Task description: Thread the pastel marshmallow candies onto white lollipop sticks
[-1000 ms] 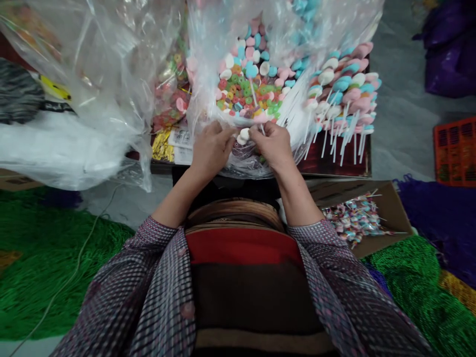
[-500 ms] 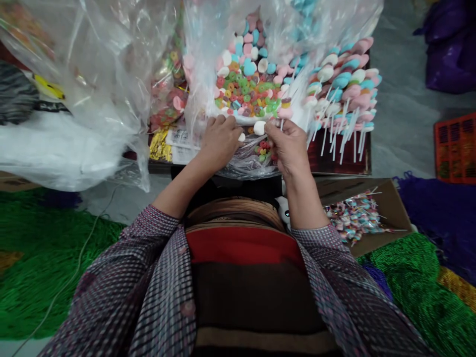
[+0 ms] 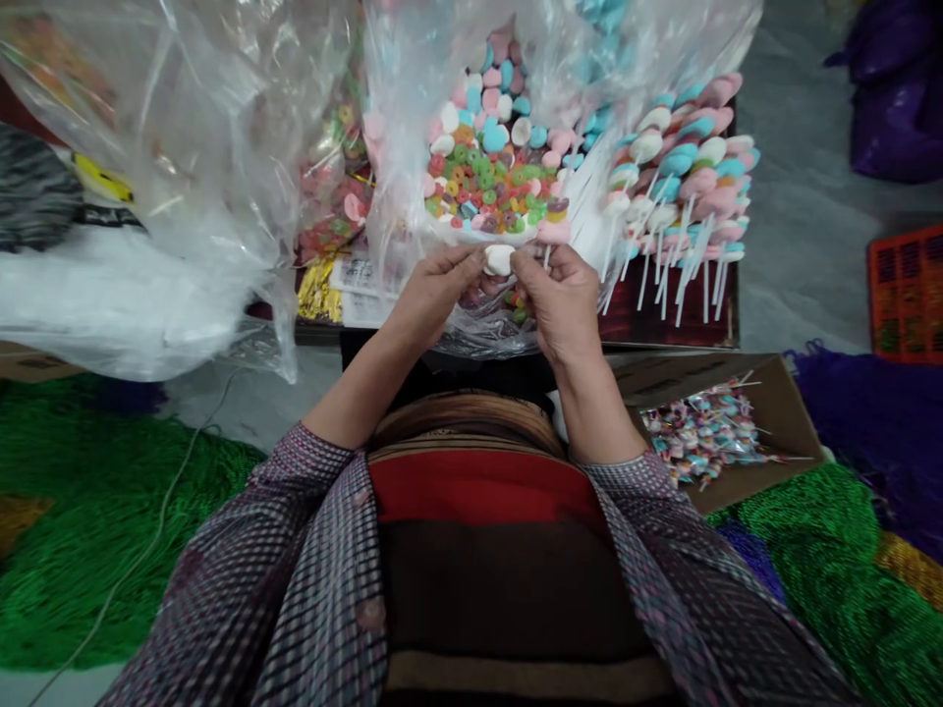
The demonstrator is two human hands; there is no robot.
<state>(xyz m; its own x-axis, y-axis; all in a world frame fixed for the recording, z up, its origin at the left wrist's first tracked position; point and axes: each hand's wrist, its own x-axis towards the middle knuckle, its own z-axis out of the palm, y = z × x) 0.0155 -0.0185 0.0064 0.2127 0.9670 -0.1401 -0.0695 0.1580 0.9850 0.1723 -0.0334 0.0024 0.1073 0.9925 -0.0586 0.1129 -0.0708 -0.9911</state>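
Observation:
Between the fingertips of both my hands is a white marshmallow [image 3: 499,259]. My left hand [image 3: 440,290] pinches its left side, with the lower fingers curled beneath. My right hand [image 3: 566,299] grips its right side with thumb and finger. A candy skewer [image 3: 552,232], with a pink marshmallow and gummy rings on a white stick, rises upright from the right hand's fingers. Just beyond the hands lie loose gummy rings [image 3: 490,187] and, farther back, pink, blue and white marshmallows [image 3: 495,133] on clear plastic. More gummy rings show under the hands, partly hidden.
Finished-looking marshmallow skewers [image 3: 682,177] are heaped at the table's right, sticks towards me. A cardboard box [image 3: 785,407] of wrapped candy stands below right. Large clear plastic bags [image 3: 213,147] cover the left. An orange crate [image 3: 906,295] stands on the floor, far right.
My left hand has turned and come in to pinch the white marshmallow. My right hand has brought the marshmallow slightly left and nearer me, with the skewer still in its fingers.

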